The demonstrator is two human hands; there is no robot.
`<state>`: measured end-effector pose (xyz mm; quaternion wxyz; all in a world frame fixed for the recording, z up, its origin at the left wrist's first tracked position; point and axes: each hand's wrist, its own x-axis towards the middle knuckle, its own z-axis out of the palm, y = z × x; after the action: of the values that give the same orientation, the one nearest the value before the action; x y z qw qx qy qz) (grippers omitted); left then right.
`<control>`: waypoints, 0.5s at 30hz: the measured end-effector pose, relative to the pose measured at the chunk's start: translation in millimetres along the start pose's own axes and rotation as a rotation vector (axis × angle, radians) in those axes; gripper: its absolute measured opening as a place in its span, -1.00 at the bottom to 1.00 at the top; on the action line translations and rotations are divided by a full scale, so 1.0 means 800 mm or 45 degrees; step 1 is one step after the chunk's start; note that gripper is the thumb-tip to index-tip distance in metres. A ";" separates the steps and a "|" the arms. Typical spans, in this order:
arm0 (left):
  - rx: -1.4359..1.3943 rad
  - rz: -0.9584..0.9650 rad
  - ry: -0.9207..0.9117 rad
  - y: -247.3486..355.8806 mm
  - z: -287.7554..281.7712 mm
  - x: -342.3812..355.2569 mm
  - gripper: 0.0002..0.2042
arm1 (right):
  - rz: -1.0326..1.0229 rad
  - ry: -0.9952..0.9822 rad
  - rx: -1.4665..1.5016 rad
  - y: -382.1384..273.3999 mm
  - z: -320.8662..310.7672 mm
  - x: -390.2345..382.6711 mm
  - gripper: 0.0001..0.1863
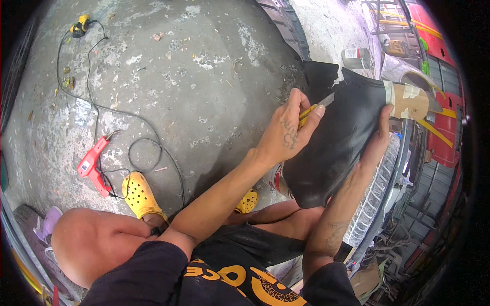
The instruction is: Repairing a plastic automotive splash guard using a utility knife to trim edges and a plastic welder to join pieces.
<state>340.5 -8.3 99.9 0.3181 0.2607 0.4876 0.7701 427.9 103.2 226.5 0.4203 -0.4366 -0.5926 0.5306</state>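
My left hand (291, 125) is closed round a yellow-handled knife (304, 116), its blade pointing right over a black sheet-like panel (334, 137). The blade's tip lies close to the panel's upper part, below a ragged notch in the far edge; whether it touches I cannot tell. My right hand (377, 133) grips the panel's right edge, its fingers partly hidden. There, pale tape joins the panel to a brown wood-like piece (411, 102). The panel hangs over my lap, its lower corner near my right forearm.
A red hot-air-gun-like tool (93, 162) lies left on the grey floor (204, 76), its black cord looping about. A yellow and black plug (80, 26) is farther off. Cans stand by the panel: one (357, 58) behind, another (275, 179) below. A tire (375, 188) is at right.
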 end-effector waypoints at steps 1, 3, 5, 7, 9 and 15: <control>-0.008 0.023 0.018 -0.001 0.001 -0.001 -0.67 | 0.002 0.001 0.000 0.001 0.000 0.001 -0.41; -0.022 0.044 0.034 0.000 0.003 -0.002 -0.67 | -0.004 0.024 -0.014 0.001 0.001 0.001 -0.42; 0.008 0.056 0.016 0.002 0.003 -0.003 -0.67 | 0.002 0.004 -0.005 0.004 -0.006 0.006 -0.43; 0.031 0.054 0.058 0.002 0.003 -0.005 -0.67 | 0.006 -0.017 0.007 0.006 -0.011 0.010 -0.43; 0.053 0.050 0.098 0.003 0.001 -0.004 -0.67 | 0.023 -0.015 0.029 0.007 -0.006 0.007 -0.44; 0.072 0.058 0.128 0.001 -0.002 0.004 -0.66 | 0.020 -0.013 0.079 0.003 0.009 -0.001 -0.45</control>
<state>337.4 -7.4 100.4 0.2683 0.2416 0.5184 0.7752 421.4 100.5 223.2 0.4265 -0.4254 -0.5743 0.5543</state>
